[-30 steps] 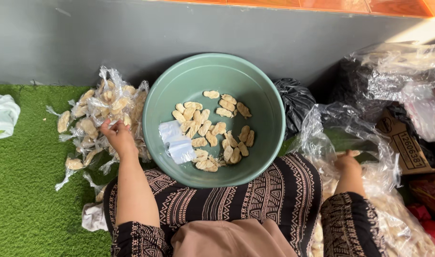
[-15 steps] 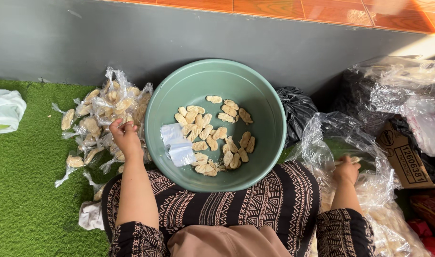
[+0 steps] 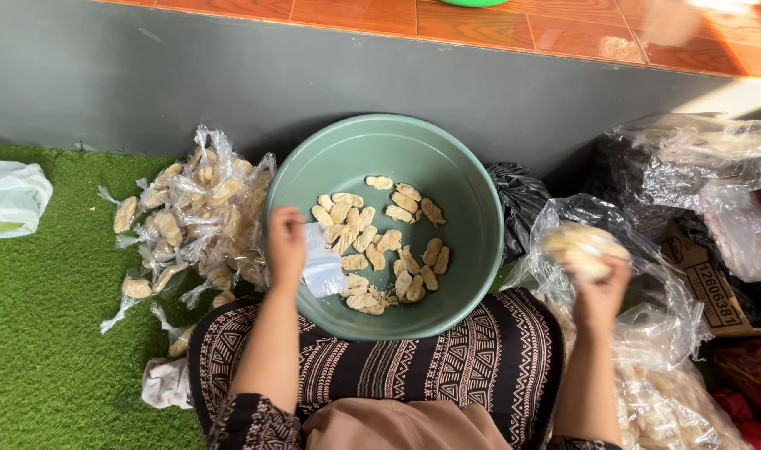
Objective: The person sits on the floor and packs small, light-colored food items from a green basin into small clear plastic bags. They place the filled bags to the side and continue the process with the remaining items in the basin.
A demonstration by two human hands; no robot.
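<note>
A green round basin (image 3: 472,200) rests against my lap and holds several pale oval crackers (image 3: 380,246). My left hand (image 3: 285,243) reaches over the basin's left rim and touches small clear plastic bags (image 3: 324,268) lying inside it. My right hand (image 3: 598,279) is raised above a big clear plastic sack (image 3: 647,250) at the right and grips a handful of crackers (image 3: 578,247). A pile of small packed cracker bags (image 3: 199,212) lies on the green turf left of the basin.
A grey step (image 3: 230,75) with orange tiles on top runs along the back. A white bag (image 3: 12,196) lies at the far left on the turf (image 3: 47,350). Black plastic (image 3: 520,200), a cardboard box (image 3: 705,279) and more clear sacks crowd the right side.
My left hand has moved from the packed pile to the small bags inside the basin. My right hand has lifted out of the sack with a handful of crackers.
</note>
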